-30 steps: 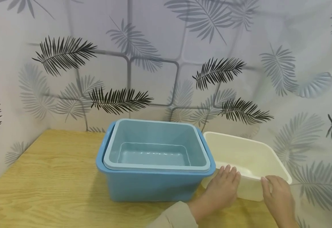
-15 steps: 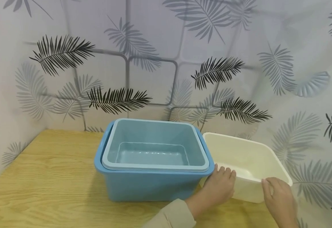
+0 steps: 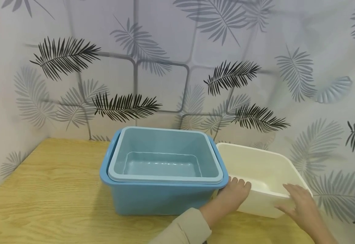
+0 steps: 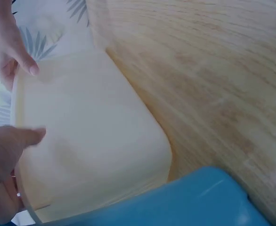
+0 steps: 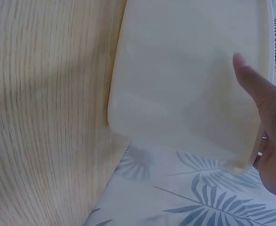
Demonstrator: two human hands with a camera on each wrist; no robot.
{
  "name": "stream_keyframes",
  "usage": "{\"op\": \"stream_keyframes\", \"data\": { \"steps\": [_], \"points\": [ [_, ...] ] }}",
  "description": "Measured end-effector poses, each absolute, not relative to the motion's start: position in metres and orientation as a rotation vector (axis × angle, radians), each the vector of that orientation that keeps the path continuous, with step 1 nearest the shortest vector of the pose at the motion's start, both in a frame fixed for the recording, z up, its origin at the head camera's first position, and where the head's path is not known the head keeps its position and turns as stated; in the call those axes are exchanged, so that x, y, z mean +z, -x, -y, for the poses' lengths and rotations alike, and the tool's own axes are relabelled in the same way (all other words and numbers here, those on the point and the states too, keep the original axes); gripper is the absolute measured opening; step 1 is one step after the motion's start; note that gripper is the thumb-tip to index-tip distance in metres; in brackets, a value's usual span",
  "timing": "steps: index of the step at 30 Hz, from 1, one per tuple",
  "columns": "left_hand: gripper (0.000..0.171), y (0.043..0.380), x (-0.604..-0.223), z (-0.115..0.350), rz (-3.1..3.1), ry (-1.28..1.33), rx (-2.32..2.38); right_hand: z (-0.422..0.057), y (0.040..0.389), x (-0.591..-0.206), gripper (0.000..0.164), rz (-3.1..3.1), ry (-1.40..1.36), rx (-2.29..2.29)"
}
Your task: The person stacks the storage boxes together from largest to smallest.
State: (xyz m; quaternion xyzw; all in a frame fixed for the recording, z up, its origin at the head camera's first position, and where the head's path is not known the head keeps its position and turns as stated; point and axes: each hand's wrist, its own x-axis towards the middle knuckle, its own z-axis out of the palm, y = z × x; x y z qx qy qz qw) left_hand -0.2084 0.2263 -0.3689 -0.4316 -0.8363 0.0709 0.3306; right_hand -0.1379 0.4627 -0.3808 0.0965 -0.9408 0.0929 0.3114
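A cream plastic bin (image 3: 261,204) stands at the right of the table beside the blue bins. My left hand (image 3: 233,194) grips its near rim close to the left corner, fingers over the edge. In the left wrist view the thumb of that left hand (image 4: 6,155) lies along the outer wall. Toward the right corner, my right hand (image 3: 302,205) has its fingers extended over the rim and its thumb spread away from them. The right wrist view shows that right hand's thumb (image 5: 253,84) straight in front of the outer wall, the other fingers mostly hidden behind the rim.
A blue bin (image 3: 162,200) stands mid-table with a lighter blue bin (image 3: 165,140) nested inside it, its right end close against my left hand. The wooden table (image 3: 52,189) extends left. A leaf-patterned cloth (image 3: 171,88) hangs behind and at the right.
My right hand has loosened from a pinch on the rim, its thumb and fingers now spread. My left hand has shifted slightly left along the rim, toward the blue bin.
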Motion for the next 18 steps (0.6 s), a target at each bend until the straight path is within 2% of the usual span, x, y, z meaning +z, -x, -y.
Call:
{"op": "stream_keyframes", "data": {
  "steps": [9, 18],
  "points": [
    [0.017, 0.206, -0.367, -0.227, 2.277, 1.159, 0.171, -0.475, 0.133, -0.377, 0.018, 2.527, -0.112, 0.129],
    [0.021, 0.194, -0.359, -0.23, 2.355, 1.19, 0.147, -0.482, 0.115, -0.382, 0.027, 2.384, -0.167, 0.071]
  ]
}}
